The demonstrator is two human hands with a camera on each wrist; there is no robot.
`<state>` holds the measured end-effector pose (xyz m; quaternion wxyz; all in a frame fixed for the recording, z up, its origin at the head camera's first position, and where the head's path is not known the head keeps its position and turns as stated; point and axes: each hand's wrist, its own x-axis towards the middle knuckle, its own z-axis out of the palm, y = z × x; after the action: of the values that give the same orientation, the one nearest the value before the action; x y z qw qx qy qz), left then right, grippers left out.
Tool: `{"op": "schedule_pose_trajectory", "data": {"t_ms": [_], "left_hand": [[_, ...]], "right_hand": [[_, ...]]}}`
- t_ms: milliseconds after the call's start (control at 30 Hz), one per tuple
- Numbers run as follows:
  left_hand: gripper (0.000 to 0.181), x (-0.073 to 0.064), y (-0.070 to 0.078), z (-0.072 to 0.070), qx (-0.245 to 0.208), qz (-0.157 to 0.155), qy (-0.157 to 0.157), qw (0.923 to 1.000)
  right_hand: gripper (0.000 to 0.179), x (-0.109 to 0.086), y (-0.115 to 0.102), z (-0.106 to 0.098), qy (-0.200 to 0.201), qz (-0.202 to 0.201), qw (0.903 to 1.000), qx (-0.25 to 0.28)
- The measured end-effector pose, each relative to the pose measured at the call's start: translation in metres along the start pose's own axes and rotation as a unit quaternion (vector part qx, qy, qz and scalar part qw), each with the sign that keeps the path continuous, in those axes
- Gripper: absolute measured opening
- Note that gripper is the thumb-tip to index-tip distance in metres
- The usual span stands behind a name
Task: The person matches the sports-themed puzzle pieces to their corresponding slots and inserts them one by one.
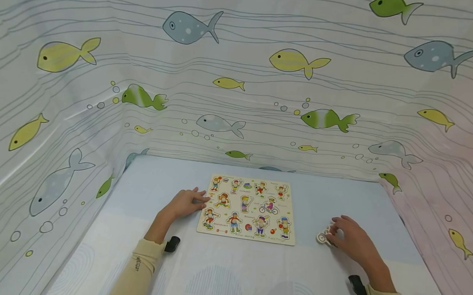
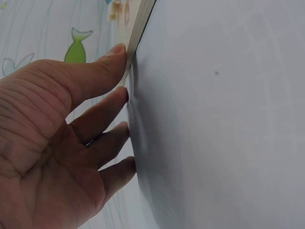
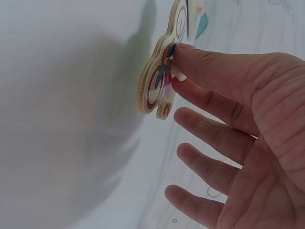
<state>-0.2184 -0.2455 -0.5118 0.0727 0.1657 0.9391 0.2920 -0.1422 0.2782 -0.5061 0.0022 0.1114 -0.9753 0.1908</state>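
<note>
A wooden puzzle board (image 1: 252,229) printed with cartoon sports figures lies on the table. My left hand (image 1: 187,203) is at its left edge. In the left wrist view the thumb (image 2: 102,74) touches the edge of the board, and the other fingers extend loosely down to the table. Right of the board, my right hand (image 1: 351,240) pinches a wooden puzzle piece (image 3: 155,86) between thumb and index finger. The piece shows round wheel shapes and part of a rider, like a cyclist. Its three remaining fingers are spread apart. A cyclist figure is pictured on the board's right side too.
The table (image 1: 167,272) has a pale blue and white cover with faint arch patterns. Behind it and along both sides hangs a fish-print sheet (image 1: 253,135). A small black device sits at each wrist.
</note>
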Motion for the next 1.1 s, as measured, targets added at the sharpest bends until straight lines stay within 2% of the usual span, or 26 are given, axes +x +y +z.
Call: {"op": "schedule_pose_trajectory", "data": {"t_ms": [333, 500, 1100], "left_hand": [[0.031, 0.000, 0.000, 0.000, -0.002, -0.008, -0.002, 1.0000], [0.031, 0.000, 0.000, 0.000, -0.001, -0.002, -0.001, 1.0000], [0.030, 0.001, -0.002, 0.001, -0.001, -0.004, 0.002, 1.0000]], "right_hand": [[0.020, 0.011, -0.011, 0.001, 0.006, -0.010, 0.9999, 0.004], [0.021, 0.019, -0.020, 0.000, 0.008, -0.020, 0.9997, 0.007], [0.018, 0.047, -0.045, 0.003, -0.017, -0.021, 0.9996, 0.008]]}}
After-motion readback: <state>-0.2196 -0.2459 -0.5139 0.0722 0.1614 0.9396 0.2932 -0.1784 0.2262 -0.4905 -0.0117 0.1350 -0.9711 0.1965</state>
